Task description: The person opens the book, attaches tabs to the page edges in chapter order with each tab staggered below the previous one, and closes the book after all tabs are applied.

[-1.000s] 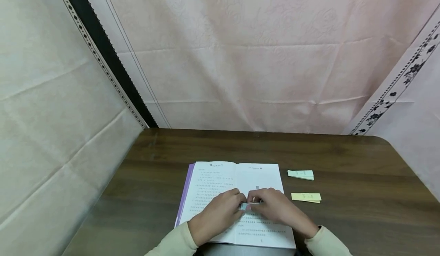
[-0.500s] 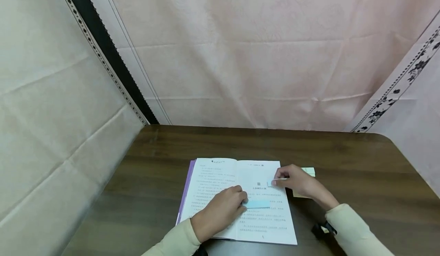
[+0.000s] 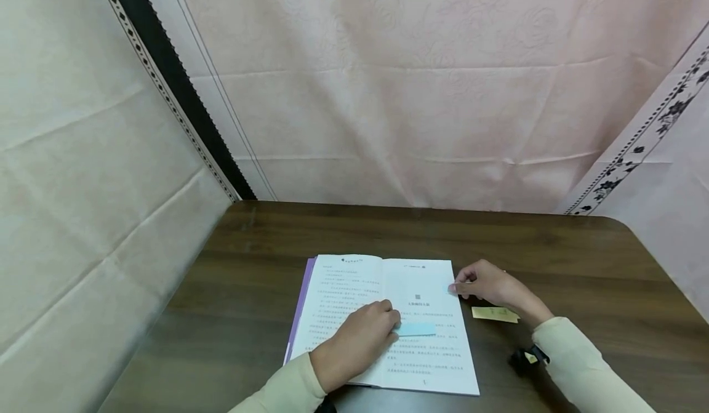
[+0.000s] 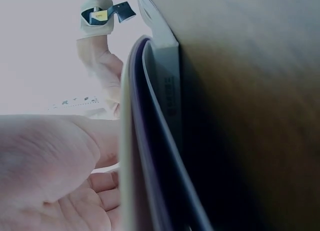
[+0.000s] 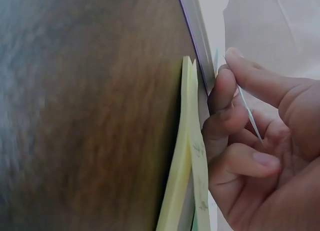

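Observation:
An open book (image 3: 327,314) with printed pages and a purple cover edge lies on the table. My left hand (image 3: 359,342) rests over its middle, thumb and fingertips gripping the left end of a light blue sticky note pad (image 3: 418,329). The pad stretches across the right-hand page. At that page's upper right edge is my right hand (image 3: 487,285). Between its thumb and index finger it pinches a thin pale paper strip (image 5: 251,117), seen edge-on in the right wrist view. In the left wrist view, my left palm (image 4: 45,161) shows beside the book's page edges.
A yellow sticky note pad (image 3: 495,314) lies on the wooden table (image 3: 266,240) to the right of the book, below my right hand. Part of a green pad (image 5: 195,220) shows behind it in the right wrist view. Pale cloth (image 3: 415,124) hangs behind the table.
My right hand has moved up and right, away from my left hand, with the paper strip. It now covers the green pad. The blue pad has come into view; my left hand has stayed.

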`<move>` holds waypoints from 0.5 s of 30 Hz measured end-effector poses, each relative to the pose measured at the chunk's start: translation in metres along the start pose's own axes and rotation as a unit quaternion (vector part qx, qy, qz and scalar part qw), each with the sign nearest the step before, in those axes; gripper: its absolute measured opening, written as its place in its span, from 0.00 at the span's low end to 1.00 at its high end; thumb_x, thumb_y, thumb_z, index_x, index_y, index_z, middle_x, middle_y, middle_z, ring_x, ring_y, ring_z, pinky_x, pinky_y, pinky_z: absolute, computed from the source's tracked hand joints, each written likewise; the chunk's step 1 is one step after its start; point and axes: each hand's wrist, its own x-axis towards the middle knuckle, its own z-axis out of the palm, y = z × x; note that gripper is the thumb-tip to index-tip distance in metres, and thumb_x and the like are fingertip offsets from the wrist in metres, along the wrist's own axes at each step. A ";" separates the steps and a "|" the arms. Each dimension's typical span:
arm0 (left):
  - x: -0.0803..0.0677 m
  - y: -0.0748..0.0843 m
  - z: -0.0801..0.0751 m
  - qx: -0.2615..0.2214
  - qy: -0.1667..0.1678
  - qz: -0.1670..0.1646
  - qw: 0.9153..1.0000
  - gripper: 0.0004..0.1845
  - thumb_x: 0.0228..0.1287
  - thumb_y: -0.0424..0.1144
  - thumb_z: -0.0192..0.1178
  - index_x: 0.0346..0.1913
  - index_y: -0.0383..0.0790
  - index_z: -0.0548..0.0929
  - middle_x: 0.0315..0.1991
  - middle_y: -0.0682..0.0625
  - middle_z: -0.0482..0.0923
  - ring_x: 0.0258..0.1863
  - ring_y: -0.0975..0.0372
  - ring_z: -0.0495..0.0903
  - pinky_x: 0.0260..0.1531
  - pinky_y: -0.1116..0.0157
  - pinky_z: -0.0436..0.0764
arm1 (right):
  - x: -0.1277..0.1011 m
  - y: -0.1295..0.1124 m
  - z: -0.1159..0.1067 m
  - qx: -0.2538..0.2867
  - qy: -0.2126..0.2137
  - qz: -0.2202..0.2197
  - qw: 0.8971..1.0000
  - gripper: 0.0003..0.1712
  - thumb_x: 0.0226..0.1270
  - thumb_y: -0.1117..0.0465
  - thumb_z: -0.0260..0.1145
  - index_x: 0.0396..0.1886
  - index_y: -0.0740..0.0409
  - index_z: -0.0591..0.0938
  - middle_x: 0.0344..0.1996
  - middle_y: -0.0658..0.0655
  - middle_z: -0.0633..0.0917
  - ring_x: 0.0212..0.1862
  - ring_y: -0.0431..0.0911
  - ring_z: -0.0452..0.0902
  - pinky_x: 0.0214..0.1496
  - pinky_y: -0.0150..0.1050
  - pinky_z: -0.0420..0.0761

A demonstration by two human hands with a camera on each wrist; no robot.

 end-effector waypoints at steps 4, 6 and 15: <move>-0.001 0.002 0.001 0.003 -0.002 -0.003 1.000 0.07 0.66 0.38 0.74 0.44 0.40 0.91 0.37 0.54 0.83 0.35 0.69 0.80 0.36 0.72 0.82 | 0.000 0.001 -0.001 0.005 -0.005 0.012 1.000 0.13 0.74 0.57 0.72 0.29 0.58 0.87 0.22 0.53 0.80 0.24 0.44 0.68 0.26 0.37 0.70; -0.001 0.003 0.001 0.003 -0.004 -0.003 1.000 0.08 0.66 0.38 0.74 0.45 0.40 0.91 0.37 0.53 0.83 0.35 0.69 0.80 0.37 0.72 0.82 | 0.000 0.001 -0.001 0.003 -0.009 0.012 1.000 0.13 0.74 0.57 0.72 0.29 0.59 0.87 0.22 0.53 0.80 0.24 0.45 0.69 0.27 0.37 0.71; 0.000 0.002 0.001 0.011 0.005 0.003 1.000 0.08 0.66 0.38 0.74 0.44 0.40 0.91 0.37 0.53 0.83 0.35 0.68 0.80 0.36 0.71 0.82 | 0.005 -0.011 -0.002 -0.035 -0.017 0.034 0.999 0.18 0.72 0.57 0.73 0.22 0.59 0.84 0.18 0.52 0.79 0.22 0.44 0.69 0.26 0.37 0.69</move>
